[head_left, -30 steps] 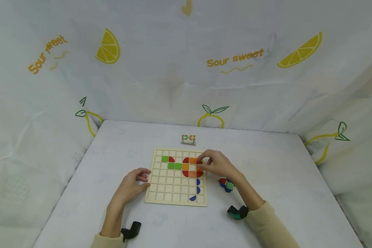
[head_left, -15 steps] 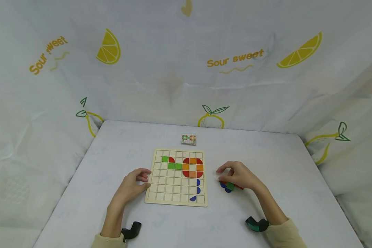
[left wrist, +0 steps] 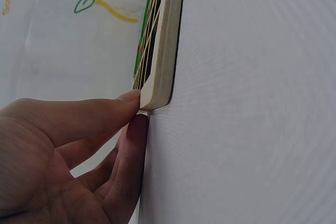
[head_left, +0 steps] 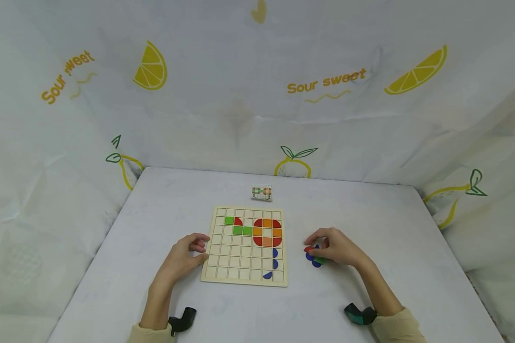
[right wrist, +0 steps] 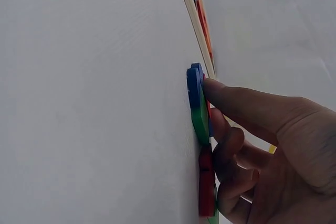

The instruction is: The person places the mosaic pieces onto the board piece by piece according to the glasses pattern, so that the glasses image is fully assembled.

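Note:
A pale wooden grid board [head_left: 229,261] lies flat on the table, with green, red, orange and blue pieces in its squares. My left hand [head_left: 183,255] rests at its left edge, thumb and index fingertips apart along the side. In the left wrist view, the thumb [left wrist: 89,119] touches the board's corner [left wrist: 157,90]. My right hand [head_left: 336,245] is bent over a small pile of loose pieces, with a red piece [head_left: 309,248] and a blue piece [head_left: 316,264] showing. Its thumb [right wrist: 247,103] touches the pile near a green piece [right wrist: 199,121]; whether it pinches one is unclear.
A small pattern card [head_left: 262,193] lies behind the board. Black wrist devices [head_left: 182,319] sit at both cuffs. A white cloth [head_left: 223,119] with lemon prints hangs behind the table. A red piece [right wrist: 207,182] lies under the curled right fingers.
My right hand has left the board's upper right, where an orange piece now shows fully, and has moved right and down to the loose pieces. My left hand stays at the board's edge.

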